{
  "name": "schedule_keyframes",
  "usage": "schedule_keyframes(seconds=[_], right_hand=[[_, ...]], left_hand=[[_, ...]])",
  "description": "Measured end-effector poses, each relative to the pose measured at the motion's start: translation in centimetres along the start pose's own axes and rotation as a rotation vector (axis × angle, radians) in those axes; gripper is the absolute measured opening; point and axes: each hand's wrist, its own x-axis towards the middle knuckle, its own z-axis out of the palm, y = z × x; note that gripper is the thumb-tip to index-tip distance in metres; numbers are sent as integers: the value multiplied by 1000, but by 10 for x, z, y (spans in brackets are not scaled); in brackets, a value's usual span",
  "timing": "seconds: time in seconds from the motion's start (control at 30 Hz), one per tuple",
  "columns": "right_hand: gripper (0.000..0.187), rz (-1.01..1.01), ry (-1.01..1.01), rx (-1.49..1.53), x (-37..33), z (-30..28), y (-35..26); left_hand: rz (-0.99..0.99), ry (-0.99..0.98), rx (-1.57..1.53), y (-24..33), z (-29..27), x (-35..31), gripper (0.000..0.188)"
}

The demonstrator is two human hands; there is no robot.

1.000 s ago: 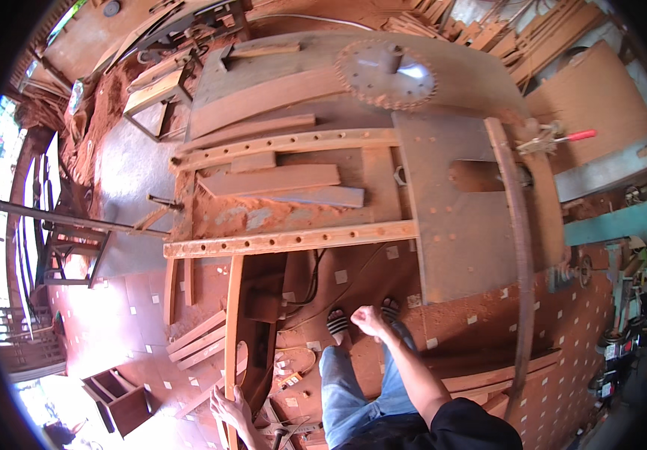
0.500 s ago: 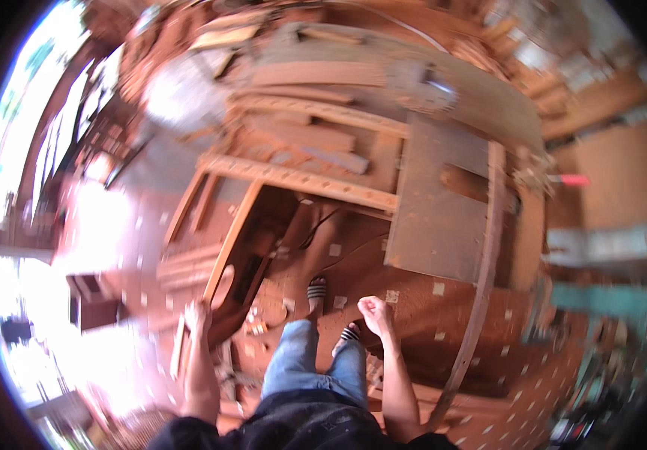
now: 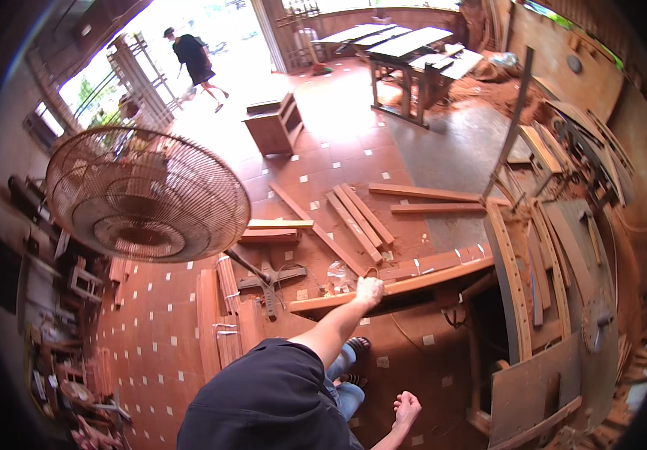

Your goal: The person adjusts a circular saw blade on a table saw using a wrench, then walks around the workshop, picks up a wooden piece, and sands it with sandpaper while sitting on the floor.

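Observation:
My left hand (image 3: 370, 291) is closed, stretched out over a long pale wooden rail (image 3: 421, 282) that runs out from the saw bench (image 3: 539, 390). One end of a long reddish wood strip (image 3: 316, 229) meets it from the far left; whether my fingers grip the strip or the rail is hidden. Lower down, my right hand (image 3: 407, 409) hangs with its fingers curled in, apart from the bench, and nothing shows in it. A round toothed blade (image 3: 599, 324) lies on the bench top, with a hammer (image 3: 592, 234) farther back.
A large caged fan (image 3: 147, 195) stands close on the left, its base (image 3: 269, 279) on the tiled floor. Several wood strips (image 3: 357, 217) lie beyond the rail. A small wooden cabinet (image 3: 273, 124) and a board-topped table (image 3: 406, 45) stand farther off. Another person (image 3: 192, 60) walks near the doorway.
My view has swung left, bringing in the fan, the doorway and the walking person. My left arm now reaches out over the rail; my right hand stays curled, lower in view.

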Motion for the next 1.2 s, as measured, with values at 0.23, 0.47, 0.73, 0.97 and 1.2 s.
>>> schedule_keyframes(seconds=[0.23,0.47,0.73,0.97,1.2], right_hand=[[21,-16,-96,-96,1,42,4],[31,-208,-62,-441,3,145,-27],[55,-99,79,-712,-19,253,-23],[47,149,185,-740,-35,272,-54],[61,164,170,-761,-45,273,-53]], left_hand=[[100,27,-131,10,25,-34,24],[152,-92,-134,28,10,-41,21],[229,-80,-277,34,26,-63,31],[37,-239,-536,-30,22,-69,55],[-160,-426,-339,-179,50,-123,48]])
